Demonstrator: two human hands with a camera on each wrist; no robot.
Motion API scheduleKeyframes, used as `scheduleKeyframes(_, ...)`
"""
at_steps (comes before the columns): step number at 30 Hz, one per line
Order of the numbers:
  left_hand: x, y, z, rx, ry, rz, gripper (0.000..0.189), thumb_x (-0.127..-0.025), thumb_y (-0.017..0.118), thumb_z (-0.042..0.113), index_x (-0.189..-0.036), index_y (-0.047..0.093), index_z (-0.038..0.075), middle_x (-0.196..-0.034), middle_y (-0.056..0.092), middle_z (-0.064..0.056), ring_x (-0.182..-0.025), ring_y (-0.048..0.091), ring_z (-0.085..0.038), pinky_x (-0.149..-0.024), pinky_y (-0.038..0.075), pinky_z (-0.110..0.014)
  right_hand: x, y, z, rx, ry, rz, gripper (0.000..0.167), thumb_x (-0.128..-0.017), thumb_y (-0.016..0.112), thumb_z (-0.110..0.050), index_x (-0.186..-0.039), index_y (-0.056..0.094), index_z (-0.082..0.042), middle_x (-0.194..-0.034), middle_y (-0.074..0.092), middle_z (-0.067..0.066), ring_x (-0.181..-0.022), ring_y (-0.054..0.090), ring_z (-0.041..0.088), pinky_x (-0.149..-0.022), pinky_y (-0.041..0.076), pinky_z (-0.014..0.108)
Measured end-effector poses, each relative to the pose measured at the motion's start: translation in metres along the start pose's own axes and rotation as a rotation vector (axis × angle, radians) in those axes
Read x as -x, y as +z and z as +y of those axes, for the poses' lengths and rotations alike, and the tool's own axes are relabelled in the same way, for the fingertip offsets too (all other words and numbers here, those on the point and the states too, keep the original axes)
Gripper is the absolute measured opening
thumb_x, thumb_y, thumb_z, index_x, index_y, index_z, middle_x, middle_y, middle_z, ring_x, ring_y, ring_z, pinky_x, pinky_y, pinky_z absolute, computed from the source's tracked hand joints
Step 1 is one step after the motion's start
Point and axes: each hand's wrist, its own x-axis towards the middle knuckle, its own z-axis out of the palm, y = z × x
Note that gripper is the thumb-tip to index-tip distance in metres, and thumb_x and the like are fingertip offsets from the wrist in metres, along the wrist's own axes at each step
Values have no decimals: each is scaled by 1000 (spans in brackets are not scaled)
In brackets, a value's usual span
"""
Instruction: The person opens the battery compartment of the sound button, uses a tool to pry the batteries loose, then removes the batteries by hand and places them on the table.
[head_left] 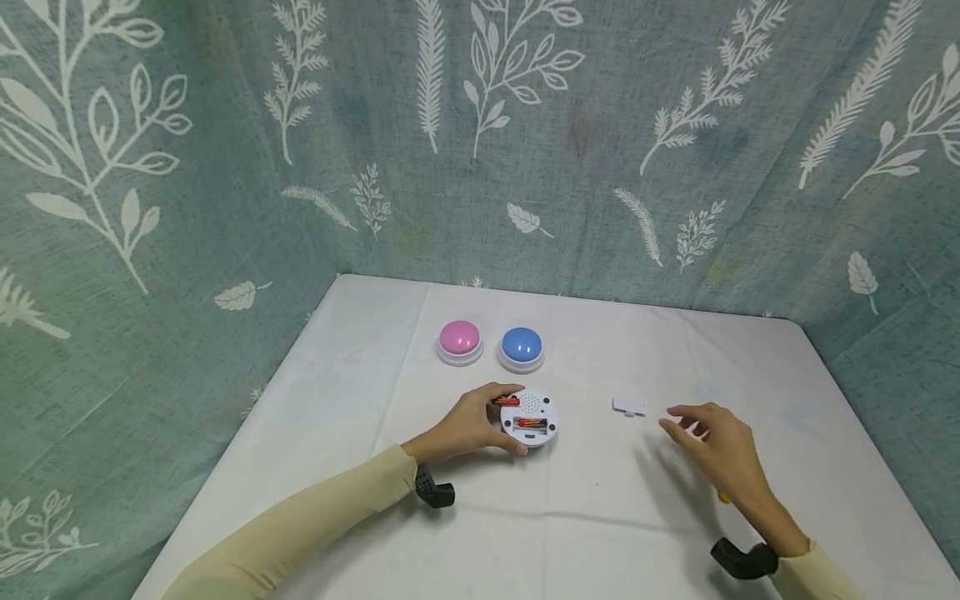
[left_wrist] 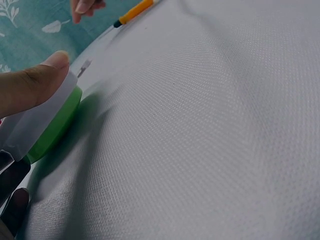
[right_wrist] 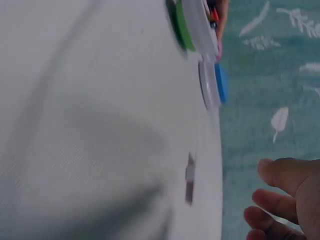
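Note:
My left hand (head_left: 468,423) grips a round push-button light (head_left: 553,417) by its rim, thumb at the near side and fingers at the far side. It is turned upside down, its white base facing up and its green dome (left_wrist: 59,125) below. A red battery (head_left: 532,423) lies in the uncovered slot of the base. Another red battery (head_left: 506,402) shows by my left fingers at the base's edge. To the right, a small white battery cover (head_left: 628,406) lies on the cloth. My right hand (head_left: 716,442) hovers just right of that cover, fingers loosely bent and holding nothing.
A pink push-button light (head_left: 460,337) and a blue one (head_left: 522,346) stand behind my left hand. An orange-handled tool (left_wrist: 136,12) with a dark end lies on the white tablecloth (head_left: 600,533), partly under my right wrist. A leaf-patterned curtain (head_left: 570,208) hangs behind the table.

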Motion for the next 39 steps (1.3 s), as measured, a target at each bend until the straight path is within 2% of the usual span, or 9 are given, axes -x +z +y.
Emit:
scheduleKeyframes(3, 0, 0, 1, -1, 1, -3, 100, -62, 101, 39, -149, 55, 21, -122, 60, 8, -102, 55, -18, -86, 48, -31, -10, 10, -15, -44, -63, -21, 23, -87, 84, -17, -106, 80, -6, -83, 69, -1, -75, 63, 21, -66, 52, 37)
scheduleKeyframes(6, -1, 0, 1, 9, -1, -6, 99, -62, 101, 38, -149, 55, 21, -123, 60, 8, -103, 55, -17, -87, 49, -31, -20, 20, -30, -95, -93, -65, 21, -87, 84, -17, -105, 80, -7, -86, 69, -1, -78, 63, 23, -68, 52, 39)
scheduleKeyframes(13, -1, 1, 1, 46, -18, -18, 100, -63, 101, 37, -150, 54, 20, -131, 59, 7, -114, 56, -15, -98, 47, -35, -36, 45, -67, -124, -122, -175, 21, -87, 85, -22, -105, 81, -10, -89, 67, -3, -83, 57, 20, -73, 47, 37)
scheduleKeyframes(20, 0, 1, 1, 29, -5, -15, 98, -64, 100, 38, -149, 54, 21, -128, 60, 7, -112, 57, -15, -97, 48, -37, -51, 63, -96, -166, -203, -207, 23, -86, 85, -24, -106, 81, -12, -88, 66, -6, -87, 57, 20, -75, 46, 38)
scheduleKeyframes(31, 2, -1, 6, 25, -2, -12, 96, -66, 100, 35, -149, 54, 21, -130, 60, 5, -108, 57, -16, -91, 49, -37, -60, 83, -126, -217, -270, -300, 21, -87, 85, -26, -104, 82, -13, -90, 67, -2, -86, 53, 19, -73, 43, 34)
scheduleKeyframes(34, 2, -1, 6, 36, -1, -18, 96, -66, 100, 34, -150, 53, 21, -129, 60, 5, -106, 58, -17, -88, 51, -36, -59, 90, -129, -194, -305, -318, 21, -85, 86, -26, -101, 82, -13, -90, 68, -1, -85, 53, 20, -73, 43, 33)
scheduleKeyframes(39, 2, -1, 6, 22, 2, -27, 99, -65, 99, 38, -151, 53, 22, -127, 61, 8, -107, 59, -16, -88, 51, -35, -58, 99, -131, -145, -349, -319, 18, -84, 87, -27, -98, 83, -16, -87, 67, -3, -80, 48, 13, -71, 41, 30)
